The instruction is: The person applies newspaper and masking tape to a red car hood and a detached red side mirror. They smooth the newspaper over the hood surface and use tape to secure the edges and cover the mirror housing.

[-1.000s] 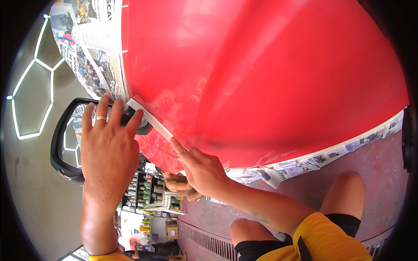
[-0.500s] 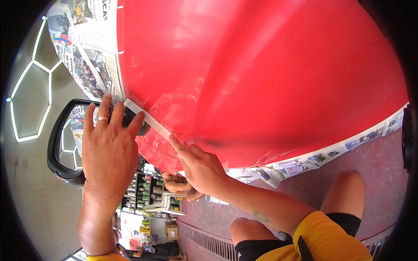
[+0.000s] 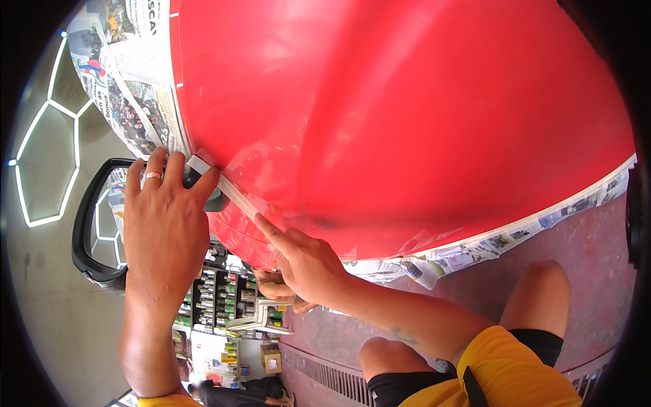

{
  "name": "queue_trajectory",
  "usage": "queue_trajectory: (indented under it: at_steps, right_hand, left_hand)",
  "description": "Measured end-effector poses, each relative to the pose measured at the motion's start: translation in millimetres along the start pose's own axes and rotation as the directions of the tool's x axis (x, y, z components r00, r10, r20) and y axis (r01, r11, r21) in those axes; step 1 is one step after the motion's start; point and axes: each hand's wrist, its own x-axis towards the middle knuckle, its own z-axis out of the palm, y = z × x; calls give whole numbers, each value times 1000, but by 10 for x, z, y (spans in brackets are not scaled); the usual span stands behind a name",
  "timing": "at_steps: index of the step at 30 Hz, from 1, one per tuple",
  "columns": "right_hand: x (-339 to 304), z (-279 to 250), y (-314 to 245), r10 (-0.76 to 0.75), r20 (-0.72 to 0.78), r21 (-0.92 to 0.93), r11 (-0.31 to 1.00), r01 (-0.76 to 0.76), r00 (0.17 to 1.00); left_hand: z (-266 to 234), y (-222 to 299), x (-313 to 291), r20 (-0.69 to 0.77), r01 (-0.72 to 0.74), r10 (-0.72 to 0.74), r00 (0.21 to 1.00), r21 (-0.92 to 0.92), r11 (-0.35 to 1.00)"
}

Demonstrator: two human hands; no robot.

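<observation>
A pale strip of masking tape (image 3: 239,198) runs slantwise along the edge of a glossy red car panel (image 3: 420,129), beside a black side mirror (image 3: 85,230). My left hand (image 3: 166,217), with a ring on one finger, is spread open over the mirror's inner end. Its thumb touches the strip's upper end, where a short flap of tape looks folded. At the strip's lower end, the index finger of my right hand (image 3: 305,261) lies stretched along the tape. Its other fingers are curled, and its thumb is hidden.
Newspaper (image 3: 139,95) taped along the panel's left border covers what lies beyond. More newspaper (image 3: 502,244) lines its lower edge. Another person's hand (image 3: 274,288) shows below the panel. Farther back are a shelf of cans (image 3: 224,298), a white chair (image 3: 261,317) and a floor grate (image 3: 332,376).
My left thumb has moved onto the upper end of the tape, and that end now looks folded. My right hand has shifted slightly left and down with its fingertip still at the strip.
</observation>
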Motion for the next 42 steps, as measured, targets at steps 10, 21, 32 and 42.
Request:
queue_trajectory:
  at_steps: [10, 21, 32, 42]
  right_hand:
    - [-23, 26, -19, 0, 9, -35, 999, 1, 1000]
    - [141, 294, -10, 34, -62, 174, 984, -23, 997]
    - [374, 307, -51, 95, 93, 364, 923, -123, 991]
    - [447, 375, 81, 33, -9, 360, 933, -28, 999]
  left_hand:
    - [16, 45, -141, -22, -40, 40, 999, -40, 998]
    - [-189, 43, -13, -73, -27, 30, 997, 47, 999]
    - [3, 27, -49, -104, -48, 50, 993, 21, 999]
    - [52, 9, 44, -87, -82, 80, 993, -26, 996]
